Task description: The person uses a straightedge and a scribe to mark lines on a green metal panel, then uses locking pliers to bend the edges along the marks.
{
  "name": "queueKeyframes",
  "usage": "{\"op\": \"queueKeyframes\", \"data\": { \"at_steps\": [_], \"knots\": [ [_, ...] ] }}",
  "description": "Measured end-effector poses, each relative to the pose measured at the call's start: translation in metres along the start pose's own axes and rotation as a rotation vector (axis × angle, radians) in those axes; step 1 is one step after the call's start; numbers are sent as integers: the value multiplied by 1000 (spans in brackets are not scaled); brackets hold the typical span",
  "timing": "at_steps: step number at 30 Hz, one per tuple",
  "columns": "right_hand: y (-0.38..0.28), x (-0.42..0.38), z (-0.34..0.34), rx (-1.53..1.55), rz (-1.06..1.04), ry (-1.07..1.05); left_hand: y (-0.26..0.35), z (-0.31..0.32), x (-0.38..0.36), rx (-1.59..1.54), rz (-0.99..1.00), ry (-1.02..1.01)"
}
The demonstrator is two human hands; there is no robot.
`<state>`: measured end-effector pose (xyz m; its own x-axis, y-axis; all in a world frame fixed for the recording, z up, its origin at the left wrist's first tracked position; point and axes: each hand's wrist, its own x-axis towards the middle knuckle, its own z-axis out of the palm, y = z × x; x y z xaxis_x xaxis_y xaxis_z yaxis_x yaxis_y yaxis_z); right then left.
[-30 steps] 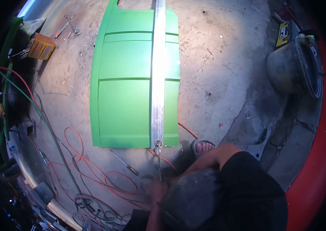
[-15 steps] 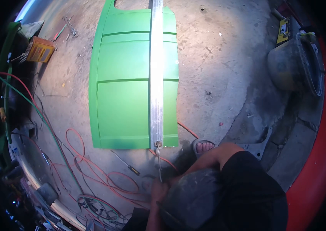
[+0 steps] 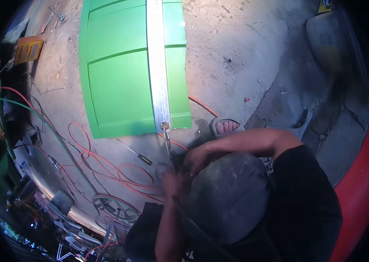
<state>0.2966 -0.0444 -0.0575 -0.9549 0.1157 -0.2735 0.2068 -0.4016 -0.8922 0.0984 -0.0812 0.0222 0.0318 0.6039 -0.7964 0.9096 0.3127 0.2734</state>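
Observation:
A long silver metal bar (image 3: pixel 158 74) lies lengthwise over a green ribbed panel (image 3: pixel 116 89) on the floor. At its near end, a slim metal tool that looks like locking pliers (image 3: pixel 167 142) grips the bar and points back toward me. My left hand (image 3: pixel 174 183) is closed at the tool's lower end, and its grip is in shadow. Close by on the right, my right hand (image 3: pixel 196 160) is bent down with curled fingers. What it holds is hidden. A dusty dark rounded shape (image 3: pixel 232 196) covers the area below my hands.
A screwdriver (image 3: pixel 143 158) lies left of the pliers. Orange hose (image 3: pixel 119 174) loops across the concrete, with a green hose (image 3: pixel 58 144) further left. A sandaled foot (image 3: pixel 226 126) is planted beyond my right forearm. A yellow box (image 3: pixel 29 49) stands at upper left; red bodywork (image 3: pixel 359 192) borders the right.
The view has shifted, so the panel and bar appear higher and further left. My right hand has come into sight beside the left, near the tool's lower end.

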Motion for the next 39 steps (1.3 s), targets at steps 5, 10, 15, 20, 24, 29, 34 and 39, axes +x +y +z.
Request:
{"op": "queueKeyframes", "data": {
  "at_steps": [5, 10, 15, 20, 24, 29, 34, 39],
  "knots": [
    [-21, -95, -45, 187, 266, 308, 35, -24, -13, 118, -104, -5],
    [-16, -149, -121, 310, -53, 1062, 39, -23, -15, 108, -94, 8],
    [-12, -157, -223, 36, -84, 1704, 42, -29, -13, 104, -82, -25],
    [-41, -149, -268, -199, 81, 1777, 38, -26, -11, 116, -62, -28],
    [-57, -135, -269, -332, 161, 1820, 41, -26, -11, 142, -119, -33],
    [-69, -127, -239, -599, 171, 1668, 31, -22, -11, 173, -122, -28],
    [-66, -133, -239, -853, 306, 1507, 37, -24, -15, 160, -116, -51],
    [-70, -137, -260, -890, 307, 1444, 34, -21, -12, 173, -140, -48]
  ]
}}
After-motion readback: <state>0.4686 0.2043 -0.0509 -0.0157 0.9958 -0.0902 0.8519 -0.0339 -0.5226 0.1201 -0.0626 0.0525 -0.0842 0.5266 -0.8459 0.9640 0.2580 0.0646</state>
